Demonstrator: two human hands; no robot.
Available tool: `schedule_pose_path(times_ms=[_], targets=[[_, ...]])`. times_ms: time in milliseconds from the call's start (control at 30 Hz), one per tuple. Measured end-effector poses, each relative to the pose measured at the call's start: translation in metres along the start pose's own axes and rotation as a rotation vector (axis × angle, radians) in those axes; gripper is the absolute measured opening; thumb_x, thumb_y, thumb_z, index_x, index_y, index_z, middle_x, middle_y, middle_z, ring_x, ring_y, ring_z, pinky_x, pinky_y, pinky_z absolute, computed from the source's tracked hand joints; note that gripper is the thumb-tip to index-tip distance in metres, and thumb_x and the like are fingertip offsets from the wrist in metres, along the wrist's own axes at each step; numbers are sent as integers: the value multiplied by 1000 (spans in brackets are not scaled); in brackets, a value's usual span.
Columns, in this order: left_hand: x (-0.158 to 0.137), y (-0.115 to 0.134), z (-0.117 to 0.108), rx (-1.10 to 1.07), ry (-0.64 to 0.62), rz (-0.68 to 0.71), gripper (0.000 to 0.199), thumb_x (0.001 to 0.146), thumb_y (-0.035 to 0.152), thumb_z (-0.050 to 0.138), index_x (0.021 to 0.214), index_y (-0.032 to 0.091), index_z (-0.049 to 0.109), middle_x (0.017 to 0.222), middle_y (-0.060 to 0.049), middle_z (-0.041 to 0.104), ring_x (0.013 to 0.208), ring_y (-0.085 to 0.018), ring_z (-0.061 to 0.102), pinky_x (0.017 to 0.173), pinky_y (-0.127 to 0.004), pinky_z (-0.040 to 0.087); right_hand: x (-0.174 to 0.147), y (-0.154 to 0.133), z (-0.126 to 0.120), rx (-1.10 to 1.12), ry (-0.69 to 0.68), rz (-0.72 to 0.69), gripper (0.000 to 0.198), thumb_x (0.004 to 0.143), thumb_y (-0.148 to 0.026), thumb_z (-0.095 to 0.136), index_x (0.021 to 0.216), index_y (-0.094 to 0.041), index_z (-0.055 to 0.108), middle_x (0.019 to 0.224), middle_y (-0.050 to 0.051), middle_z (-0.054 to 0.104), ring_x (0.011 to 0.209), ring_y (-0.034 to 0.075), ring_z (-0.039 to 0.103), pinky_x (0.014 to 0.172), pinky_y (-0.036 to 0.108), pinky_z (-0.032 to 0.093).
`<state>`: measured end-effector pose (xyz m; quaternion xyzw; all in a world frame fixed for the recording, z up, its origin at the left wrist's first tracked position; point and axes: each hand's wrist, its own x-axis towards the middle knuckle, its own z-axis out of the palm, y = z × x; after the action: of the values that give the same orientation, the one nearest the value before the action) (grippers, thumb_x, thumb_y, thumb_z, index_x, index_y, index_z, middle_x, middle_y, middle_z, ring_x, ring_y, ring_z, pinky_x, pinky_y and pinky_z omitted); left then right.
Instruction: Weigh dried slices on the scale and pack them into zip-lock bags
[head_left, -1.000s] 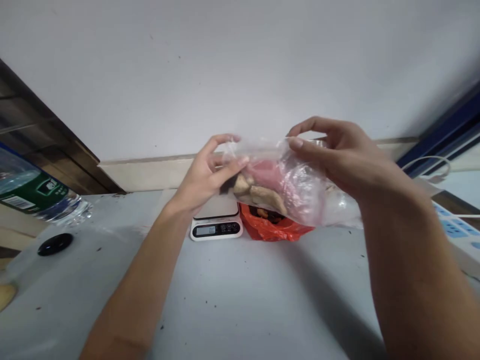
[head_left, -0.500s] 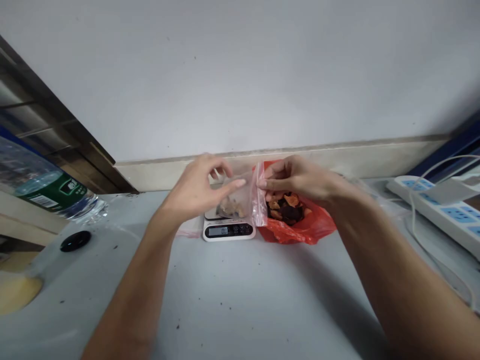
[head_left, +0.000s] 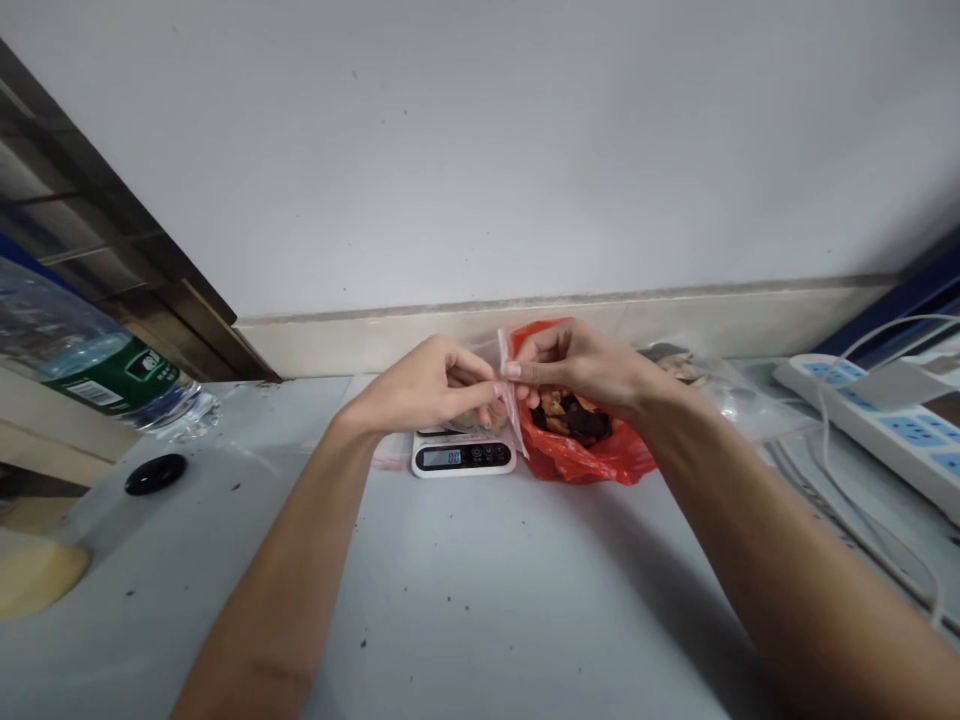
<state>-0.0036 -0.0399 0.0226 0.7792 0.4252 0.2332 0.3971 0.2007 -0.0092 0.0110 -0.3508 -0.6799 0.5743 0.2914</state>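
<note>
Both hands at the mouth of a clear zip bag [head_left: 512,412]. We note that half a second ago the left hand [head_left: 416,392] stood with thumb and fingers parted; it is now drawn in, pinching the bag's edge. The right hand [head_left: 592,368] pinches the same edge, as before, and the two sets of fingertips now nearly meet. The bag lies over the scale [head_left: 463,457], just left of the red bag [head_left: 585,464]; whether it rests on the platform we cannot tell. The display reads 0.0, unchanged. We count one scale, one red bag holding dark and orange-brown pieces, one further clear bag [head_left: 739,402] at right, one bottle [head_left: 112,375], one black oval object [head_left: 156,474] and one power strip [head_left: 892,415].
</note>
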Motion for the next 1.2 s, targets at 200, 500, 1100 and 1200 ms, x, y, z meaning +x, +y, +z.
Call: schedule_pose_path(times_ms=[200,500,1100,1200], targets=[[0,0,2,-28,110,-115,23,75,19,62,55,22,72,53,1,68,52,-14,62,50,-22,45,-2,1,-4,-140,3,36,34,66,-47,86,57,-20,66,56,-3,55,55,12,46,55,30,36],[-1,9,6,204,565,-34,21,70,21,66,50,20,63,49,2,60,50,-13,54,49,-25,38,-7,-7,13,-519,512,-249,10,71,-14,63,68,-23,60,95,6,63,80,19,57,73,33,47],[18,-8,7,-455,554,20,52,93,38,75,141,24,60,99,-5,79,102,-23,76,91,-39,62,-45,-14,-56,-548,209,-123,98,81,-52,79,167,-30,37,94,-1,76,84,23,76,74,31,58],[25,-3,11,-482,595,25,51,90,33,81,137,21,65,94,-4,81,99,-21,77,89,-34,63,-56,-16,-73,-568,110,-77,72,78,-58,79,143,-30,68,96,4,79,92,27,76,79,36,61]])
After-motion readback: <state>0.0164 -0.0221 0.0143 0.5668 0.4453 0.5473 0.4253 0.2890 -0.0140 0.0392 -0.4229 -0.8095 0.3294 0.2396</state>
